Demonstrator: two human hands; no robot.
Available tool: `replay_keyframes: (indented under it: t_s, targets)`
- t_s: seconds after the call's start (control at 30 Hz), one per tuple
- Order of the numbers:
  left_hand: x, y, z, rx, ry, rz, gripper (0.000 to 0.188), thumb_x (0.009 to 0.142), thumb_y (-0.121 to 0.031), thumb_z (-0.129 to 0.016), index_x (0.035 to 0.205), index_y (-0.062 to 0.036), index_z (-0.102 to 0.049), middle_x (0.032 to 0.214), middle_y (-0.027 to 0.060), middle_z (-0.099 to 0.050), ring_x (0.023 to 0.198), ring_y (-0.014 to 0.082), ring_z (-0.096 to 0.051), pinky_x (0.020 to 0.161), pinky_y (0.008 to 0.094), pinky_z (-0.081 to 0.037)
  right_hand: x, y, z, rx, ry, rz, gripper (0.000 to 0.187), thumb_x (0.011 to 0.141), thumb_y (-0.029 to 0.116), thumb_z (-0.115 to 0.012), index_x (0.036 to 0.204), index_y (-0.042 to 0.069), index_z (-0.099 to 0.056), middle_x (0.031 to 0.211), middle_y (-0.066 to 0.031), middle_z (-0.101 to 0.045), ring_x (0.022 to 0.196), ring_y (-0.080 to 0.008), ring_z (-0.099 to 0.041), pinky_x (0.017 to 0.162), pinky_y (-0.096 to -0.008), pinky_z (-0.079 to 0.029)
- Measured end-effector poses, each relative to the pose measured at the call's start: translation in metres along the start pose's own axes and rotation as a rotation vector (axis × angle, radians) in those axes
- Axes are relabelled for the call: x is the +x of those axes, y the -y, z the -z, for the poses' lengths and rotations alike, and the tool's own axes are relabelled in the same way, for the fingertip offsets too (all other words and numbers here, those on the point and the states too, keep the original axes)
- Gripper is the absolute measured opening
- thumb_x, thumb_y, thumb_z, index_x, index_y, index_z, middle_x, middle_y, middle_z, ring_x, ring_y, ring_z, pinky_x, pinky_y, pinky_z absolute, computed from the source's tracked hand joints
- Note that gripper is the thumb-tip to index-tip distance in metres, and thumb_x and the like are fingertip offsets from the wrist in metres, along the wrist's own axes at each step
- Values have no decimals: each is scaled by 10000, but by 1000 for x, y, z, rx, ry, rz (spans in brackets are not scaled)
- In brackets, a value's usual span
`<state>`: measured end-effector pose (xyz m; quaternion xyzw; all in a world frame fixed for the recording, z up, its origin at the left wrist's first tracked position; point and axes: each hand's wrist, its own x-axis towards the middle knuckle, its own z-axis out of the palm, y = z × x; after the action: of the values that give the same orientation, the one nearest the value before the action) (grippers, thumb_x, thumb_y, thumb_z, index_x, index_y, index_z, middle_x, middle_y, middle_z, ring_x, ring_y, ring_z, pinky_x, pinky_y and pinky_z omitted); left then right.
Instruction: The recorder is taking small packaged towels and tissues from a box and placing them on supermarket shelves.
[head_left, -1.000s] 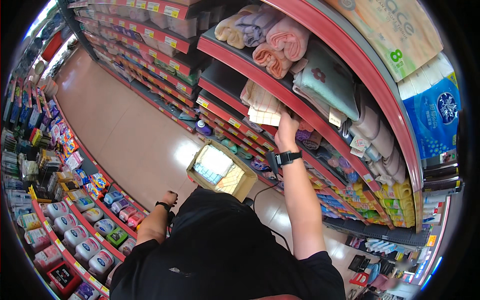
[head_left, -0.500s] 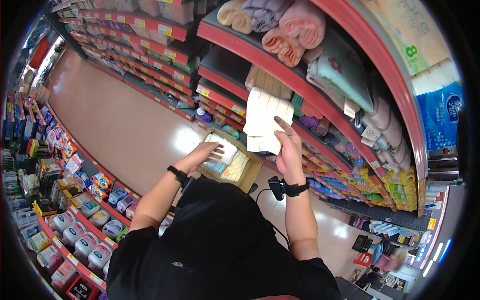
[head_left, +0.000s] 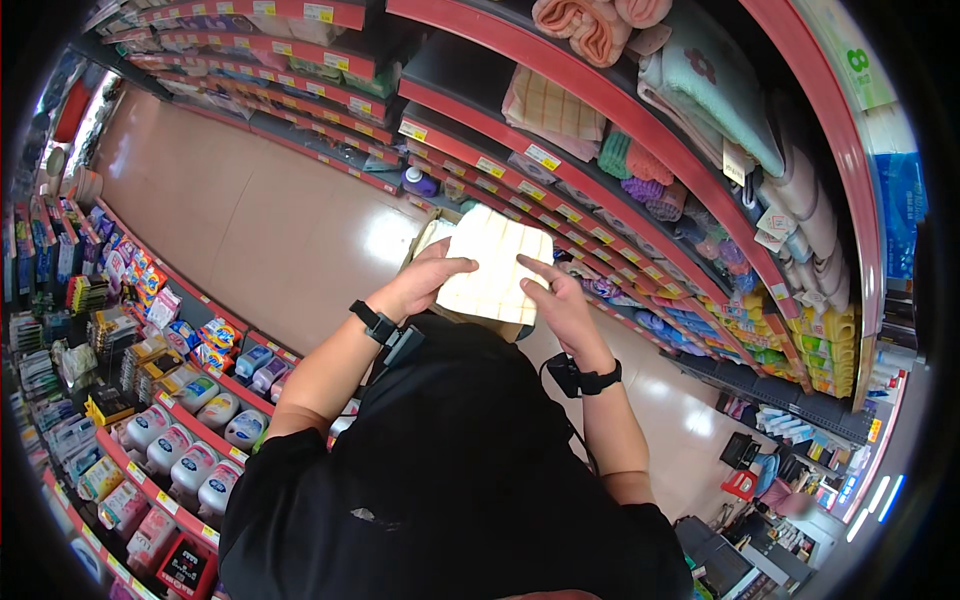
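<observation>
A pale cream checked towel [head_left: 492,270], folded flat, is held between my two hands in front of my body. My left hand [head_left: 428,277] grips its left edge, thumb on top. At the opposite edge, my right hand [head_left: 556,300] pinches it with thumb and forefinger. Behind and below the towel stands an open cardboard box [head_left: 418,240], mostly covered by it; a bit of white cloth shows inside. On the shelf ahead to the right lies a stack of folded striped towels [head_left: 553,105].
Red-edged shelving [head_left: 480,110] runs along my right, with rolled towels [head_left: 590,25] higher up. To my left, another shelf carries white bottles [head_left: 190,465] and detergent packs. A purple bottle [head_left: 420,182] stands by the shelf foot. Tiled floor [head_left: 250,200] lies between.
The towel has come down and left, away from the shelf, to above the box. My left hand has moved from over the box to grip the towel's other edge.
</observation>
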<state>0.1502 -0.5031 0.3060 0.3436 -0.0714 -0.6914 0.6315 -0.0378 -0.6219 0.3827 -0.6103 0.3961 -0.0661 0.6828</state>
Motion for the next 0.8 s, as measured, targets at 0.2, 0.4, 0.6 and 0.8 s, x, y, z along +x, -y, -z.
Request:
replay_keyframes:
  t_s: [0.2,0.4,0.6,0.8]
  targets:
    - [12,56,60,573,-349,223,652,842,-160,-656,1351,137,-378,1224,204,-582,1065,239,-608,845,332,-520,19,-105,8,-81,198,-311,390,959,197,-568,1298,3,-572,1096,-80,-660,937,-133,-624,844,-262,-491]
    - [21,72,49,957,-305,375,776,840,-274,-651,1382,173,-322,1347,286,-486,1220,304,-523,990,340,-440,11,-173,9,-500,95,-126,374,850,245,-610,1202,129,-662,760,-136,-665,659,-199,-618,661,-331,-498]
    - [41,87,40,983,-258,314,676,829,-260,-628,1333,142,-423,1298,285,-537,1207,344,-534,994,355,-432,-4,-170,25,-624,15,-91,345,877,249,-600,1177,92,-664,1045,-182,-682,865,-264,-653,799,-345,-506]
    - [37,82,51,996,-267,236,525,893,-234,-621,1321,42,-491,1161,178,-621,1035,249,-603,903,328,-475,-24,-184,39,-1008,-88,-41,392,884,339,-615,1183,88,-642,1056,-183,-677,907,-324,-661,835,-389,-523]
